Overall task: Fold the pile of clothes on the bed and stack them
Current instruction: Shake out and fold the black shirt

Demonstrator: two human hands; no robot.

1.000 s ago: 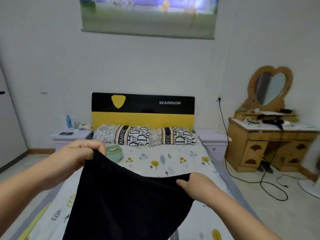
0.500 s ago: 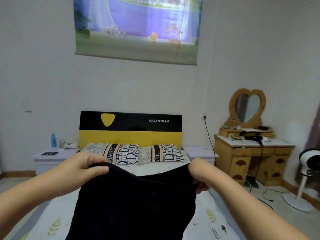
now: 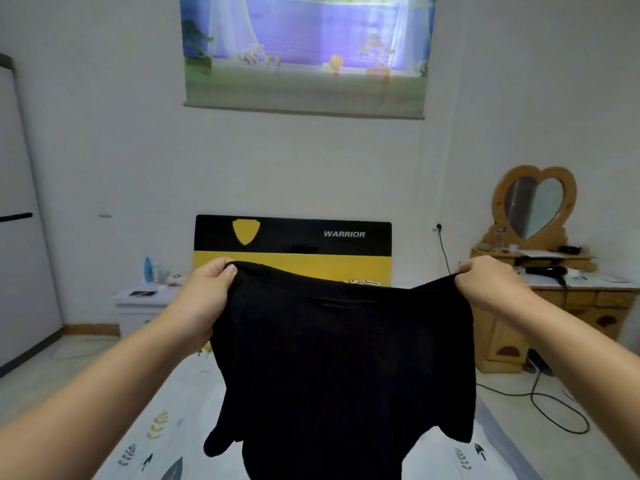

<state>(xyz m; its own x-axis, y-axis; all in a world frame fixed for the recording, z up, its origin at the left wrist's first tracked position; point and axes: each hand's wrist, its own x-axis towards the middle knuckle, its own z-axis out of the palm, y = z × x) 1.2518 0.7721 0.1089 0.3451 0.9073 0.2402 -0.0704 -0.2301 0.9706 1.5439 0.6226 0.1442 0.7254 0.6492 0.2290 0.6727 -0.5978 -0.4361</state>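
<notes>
A black garment (image 3: pixel 343 358) hangs spread out in the air above the bed (image 3: pixel 166 420), held up by its top edge. My left hand (image 3: pixel 204 296) pinches its upper left corner. At the upper right corner my right hand (image 3: pixel 488 282) grips the cloth. The fabric is stretched wide between both hands and its lower part drops out of the bottom of the view. The garment hides the pillows and most of the bed. No pile or stack of clothes shows.
The bed has a leaf-print sheet and a black and yellow headboard (image 3: pixel 294 244). A white nightstand (image 3: pixel 142 303) stands at the left. At the right are a wooden dressing table (image 3: pixel 561 313) with a heart mirror (image 3: pixel 533 202) and cables (image 3: pixel 554 414) on the floor.
Both hands have lifted the black garment higher and pulled its top edge wider apart. The view has tilted up, so less of the bed shows.
</notes>
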